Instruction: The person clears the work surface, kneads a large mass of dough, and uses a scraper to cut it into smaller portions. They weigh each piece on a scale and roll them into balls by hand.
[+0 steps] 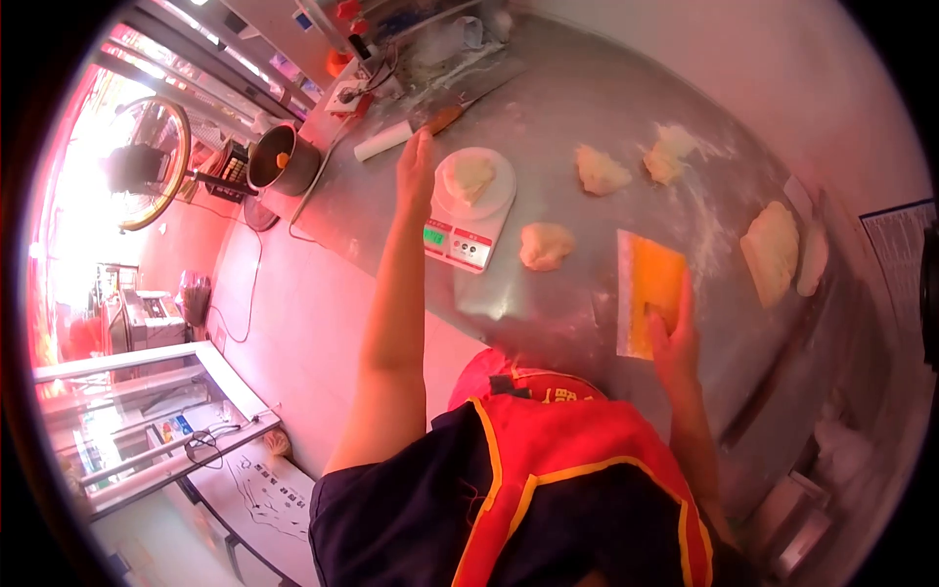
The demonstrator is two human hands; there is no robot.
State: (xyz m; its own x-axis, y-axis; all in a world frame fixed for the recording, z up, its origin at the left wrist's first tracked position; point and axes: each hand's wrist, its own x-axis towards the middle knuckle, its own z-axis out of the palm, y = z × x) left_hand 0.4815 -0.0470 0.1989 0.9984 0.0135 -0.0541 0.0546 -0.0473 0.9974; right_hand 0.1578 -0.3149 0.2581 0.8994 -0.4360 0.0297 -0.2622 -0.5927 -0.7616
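Dough on scale: one piece of dough (469, 177) sits on the round plate of the scale (468, 230), at about 11 o'clock from the apron.
Left hand: left hand (415, 174) is flat and open, fingers together, holding nothing, just beside the scale plate at its 9 o'clock edge.
Right hand: right hand (675, 338) presses fingers-down on the yellow scraper (650, 292), which lies flat on the surface (587, 88) at 1 o'clock.
Done, as I judge: three cut lumps lie apart on the surface, namely the near lump (545, 245) just beside the scale, the middle lump (601, 169) and the far lump (669, 152) toward 12 o'clock.
Left, as I judge: the large slab (771, 250) at 2 o'clock looks uncut, so portioning seems partway through.
Surroundings: pot (281, 159) and rolling pin (383, 140) at 10 o'clock.
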